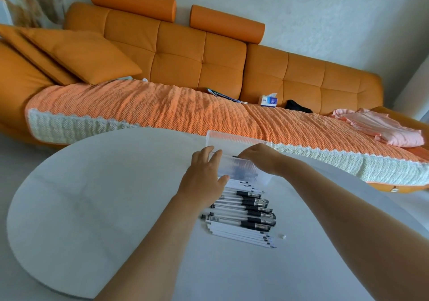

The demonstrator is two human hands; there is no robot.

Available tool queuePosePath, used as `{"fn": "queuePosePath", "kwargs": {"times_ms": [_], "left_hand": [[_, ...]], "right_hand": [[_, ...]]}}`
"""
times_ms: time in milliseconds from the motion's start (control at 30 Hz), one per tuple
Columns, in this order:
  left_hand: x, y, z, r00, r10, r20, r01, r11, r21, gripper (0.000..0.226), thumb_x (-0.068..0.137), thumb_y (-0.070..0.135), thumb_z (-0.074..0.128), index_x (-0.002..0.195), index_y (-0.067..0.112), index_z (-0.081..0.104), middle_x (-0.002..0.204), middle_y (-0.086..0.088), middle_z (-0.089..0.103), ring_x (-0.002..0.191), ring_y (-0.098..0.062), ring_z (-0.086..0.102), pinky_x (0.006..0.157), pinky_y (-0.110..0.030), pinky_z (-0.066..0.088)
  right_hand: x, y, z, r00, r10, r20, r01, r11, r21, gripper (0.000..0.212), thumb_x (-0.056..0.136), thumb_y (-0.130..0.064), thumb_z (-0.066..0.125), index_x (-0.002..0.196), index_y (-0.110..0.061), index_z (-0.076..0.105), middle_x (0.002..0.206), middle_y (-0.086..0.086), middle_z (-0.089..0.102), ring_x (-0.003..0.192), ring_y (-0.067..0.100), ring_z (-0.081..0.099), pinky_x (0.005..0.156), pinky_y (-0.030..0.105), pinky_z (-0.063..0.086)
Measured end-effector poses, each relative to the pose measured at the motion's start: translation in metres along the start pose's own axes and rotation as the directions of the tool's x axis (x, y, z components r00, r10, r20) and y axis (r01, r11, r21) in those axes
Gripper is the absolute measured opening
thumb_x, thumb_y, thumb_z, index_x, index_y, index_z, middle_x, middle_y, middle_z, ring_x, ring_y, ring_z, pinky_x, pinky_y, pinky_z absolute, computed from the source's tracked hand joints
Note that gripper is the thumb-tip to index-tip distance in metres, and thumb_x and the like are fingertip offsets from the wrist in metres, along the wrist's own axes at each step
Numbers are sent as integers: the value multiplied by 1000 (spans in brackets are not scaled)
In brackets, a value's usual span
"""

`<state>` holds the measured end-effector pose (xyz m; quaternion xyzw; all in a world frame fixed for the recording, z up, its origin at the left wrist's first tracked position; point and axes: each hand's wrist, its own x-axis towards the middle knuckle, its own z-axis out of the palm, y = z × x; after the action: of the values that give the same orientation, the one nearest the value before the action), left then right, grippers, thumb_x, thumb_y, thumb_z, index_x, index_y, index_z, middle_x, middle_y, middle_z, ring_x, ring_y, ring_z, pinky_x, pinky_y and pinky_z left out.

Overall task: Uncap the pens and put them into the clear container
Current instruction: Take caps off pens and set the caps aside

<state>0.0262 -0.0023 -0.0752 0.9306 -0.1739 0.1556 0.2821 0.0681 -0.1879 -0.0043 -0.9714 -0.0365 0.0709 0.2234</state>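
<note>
A clear plastic container [241, 168] stands on the white table [92, 196], its lid [232, 139] raised behind it. My left hand [204, 173] grips the container's left wall, thumb on the near side. My right hand [257, 155] is curled over the top right rim, and a dark pen tip shows at its fingertips. Several white pens with black caps and grips [246, 210] lie in a pile just in front of the container. Dark shapes show dimly through the container wall.
A small white bit [282, 236] lies right of the pens. Behind the table runs an orange sofa [185, 52] with a knitted cover, a tissue box [268, 100], papers, a black item and pink cloth [383, 129]. The table edge curves at the left.
</note>
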Motion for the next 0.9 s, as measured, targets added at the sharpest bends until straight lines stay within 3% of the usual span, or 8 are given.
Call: {"fn": "queuePosePath", "kwargs": {"times_ms": [100, 200, 333, 433, 533, 700, 800, 900], "left_hand": [[-1, -1, 0, 1000, 19, -6, -18, 997, 70, 66, 94, 46, 50, 150, 22, 23, 156, 1, 18, 142, -20, 13, 110, -39, 36], [-3, 0, -2, 998, 53, -43, -46, 990, 134, 65, 94, 46, 50, 149, 23, 26, 156, 0, 20, 140, -21, 17, 109, -39, 34], [-8, 11, -9, 984, 131, -117, -113, 982, 150, 56, 93, 43, 53, 143, 25, 38, 148, 2, 33, 133, -20, 29, 105, -38, 32], [-14, 21, -13, 968, 213, -136, -199, 973, 114, 46, 91, 37, 59, 133, 23, 49, 130, 2, 46, 120, -20, 40, 98, -37, 42], [-25, 32, -13, 956, 280, -93, -274, 959, 75, 36, 91, 34, 59, 125, 23, 56, 119, 5, 51, 112, -16, 45, 91, -33, 45], [-50, 57, -8, 952, 289, 97, -286, 957, -48, 14, 91, 34, 57, 105, 32, 59, 95, 20, 54, 93, -1, 47, 70, -25, 41], [-64, 65, -3, 931, 310, 194, -307, 951, -44, 9, 87, 34, 61, 95, 33, 63, 83, 18, 53, 80, -1, 48, 67, -24, 42], [-72, 64, 0, 911, 335, 241, -338, 941, -33, 9, 83, 33, 60, 90, 32, 66, 86, 16, 59, 82, 0, 49, 72, -24, 47]], "right_hand": [[-5, 5, 4, 999, -25, -32, 22, 996, -82, 43, 96, -31, 43, 116, 2, 63, 121, 20, 65, 111, 42, 59, 97, 52, 50], [-19, 5, 2, 984, -138, -111, 127, 987, -101, 32, 96, -25, 47, 117, -21, 71, 120, -6, 64, 107, 19, 62, 91, 32, 51], [-40, 12, 0, 896, -332, -296, 288, 940, -182, 27, 94, -18, 55, 113, -29, 70, 113, -10, 62, 97, 9, 59, 83, 26, 49], [-65, 15, 2, 873, -333, -357, 309, 943, -125, 26, 93, -16, 56, 105, -34, 70, 103, -15, 61, 85, 5, 60, 75, 20, 49], [-93, 23, 7, 922, -247, -300, 248, 968, -35, 26, 93, -18, 55, 93, -40, 69, 96, -22, 61, 78, 4, 62, 71, 19, 51], [-129, 48, 20, 980, -162, -118, 156, 986, -63, 21, 91, -22, 59, 91, -39, 72, 88, -24, 65, 77, -2, 60, 64, 9, 40], [-143, 61, 23, 986, -149, -70, 143, 987, -79, 18, 89, -25, 62, 90, -38, 74, 83, -23, 66, 74, -7, 58, 60, 5, 39], [-151, 69, 21, 990, -139, -21, 136, 986, -97, 21, 87, -23, 61, 90, -40, 73, 85, -22, 67, 77, -8, 58, 63, 6, 38]]}}
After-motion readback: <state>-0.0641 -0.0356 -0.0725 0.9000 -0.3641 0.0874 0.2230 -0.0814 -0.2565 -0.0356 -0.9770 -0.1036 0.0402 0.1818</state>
